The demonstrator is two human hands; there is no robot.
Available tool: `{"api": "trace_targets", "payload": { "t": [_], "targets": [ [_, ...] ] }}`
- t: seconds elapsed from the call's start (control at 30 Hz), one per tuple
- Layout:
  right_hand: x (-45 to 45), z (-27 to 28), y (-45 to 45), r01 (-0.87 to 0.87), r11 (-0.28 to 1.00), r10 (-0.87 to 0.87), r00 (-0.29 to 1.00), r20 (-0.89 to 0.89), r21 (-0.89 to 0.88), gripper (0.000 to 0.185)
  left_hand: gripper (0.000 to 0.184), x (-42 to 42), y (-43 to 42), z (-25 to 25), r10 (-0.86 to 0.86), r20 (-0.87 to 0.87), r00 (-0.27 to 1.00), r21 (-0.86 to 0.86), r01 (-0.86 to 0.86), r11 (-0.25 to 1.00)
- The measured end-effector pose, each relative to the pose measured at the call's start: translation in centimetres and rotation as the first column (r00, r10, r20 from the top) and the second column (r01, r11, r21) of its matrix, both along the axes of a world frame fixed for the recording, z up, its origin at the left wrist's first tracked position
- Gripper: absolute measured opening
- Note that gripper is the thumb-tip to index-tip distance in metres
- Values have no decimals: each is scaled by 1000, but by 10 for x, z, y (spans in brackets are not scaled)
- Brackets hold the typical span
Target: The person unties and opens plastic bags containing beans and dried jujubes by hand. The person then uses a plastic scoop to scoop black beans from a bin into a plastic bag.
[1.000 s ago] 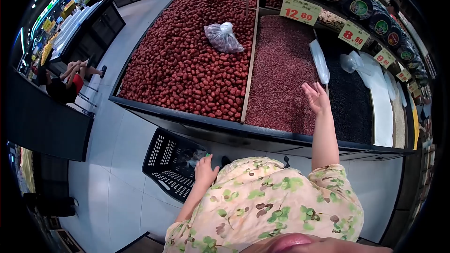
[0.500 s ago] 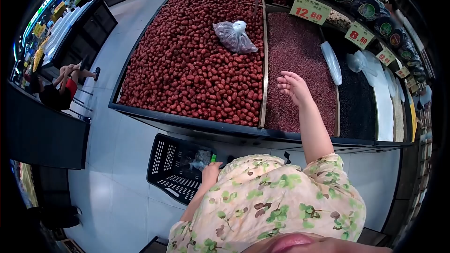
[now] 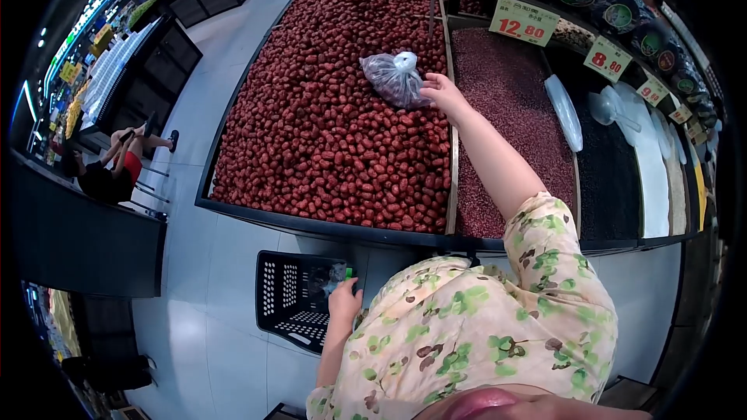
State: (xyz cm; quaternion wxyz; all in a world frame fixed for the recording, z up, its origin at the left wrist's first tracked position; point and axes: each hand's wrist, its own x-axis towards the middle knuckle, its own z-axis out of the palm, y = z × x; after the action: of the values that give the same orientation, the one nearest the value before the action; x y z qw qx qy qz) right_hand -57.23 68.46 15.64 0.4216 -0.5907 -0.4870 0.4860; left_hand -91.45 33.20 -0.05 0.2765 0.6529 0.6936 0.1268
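Note:
A clear plastic bag [image 3: 393, 82], knotted with a white top, lies on a large heap of red dates [image 3: 327, 148]. My right hand [image 3: 443, 97] is stretched over the dates at the bag's right edge, its fingers apart and loosely bent. The fingertips overlap the bag in view; whether they touch it I cannot tell. Low in front of the display, my left hand [image 3: 345, 301] is closed at the green-marked handle of a black shopping basket [image 3: 292, 330]. Something in clear plastic [image 3: 336, 274] shows at the basket's far end, partly hidden.
Right of the dates, a wooden divider [image 3: 454, 163] borders small red beans [image 3: 494, 148], then a black bin [image 3: 603, 175] with a clear scoop [image 3: 599, 109]. Price signs [image 3: 523, 22] stand behind. At the far left a seated person [image 3: 117, 175] is near a dark counter [image 3: 85, 233].
My right hand has moved left and away from me, from over the red beans to the knotted bag. My left hand stays at the basket. The view has shifted slightly.

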Motion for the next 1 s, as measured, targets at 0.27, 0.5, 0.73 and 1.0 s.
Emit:
{"api": "trace_targets", "payload": {
  "t": [0.27,0.5,0.73,1.0],
  "targets": [
    [-13,-48,124,52,981,-125,908,399,188,76,30,7,1,2,62,-80,995,25,-61,998],
    [-2,-43,116,-44,981,-27,934,356,191,33,26,12,4,5,80,-95,992,9,-80,997],
    [-1,-34,96,138,923,-162,986,37,359,28,25,10,6,-3,38,-117,992,-2,-38,999],
    [18,50,23,160,728,39,961,-274,666,18,22,14,9,-2,19,-134,991,20,-16,1000]
  ]
}}
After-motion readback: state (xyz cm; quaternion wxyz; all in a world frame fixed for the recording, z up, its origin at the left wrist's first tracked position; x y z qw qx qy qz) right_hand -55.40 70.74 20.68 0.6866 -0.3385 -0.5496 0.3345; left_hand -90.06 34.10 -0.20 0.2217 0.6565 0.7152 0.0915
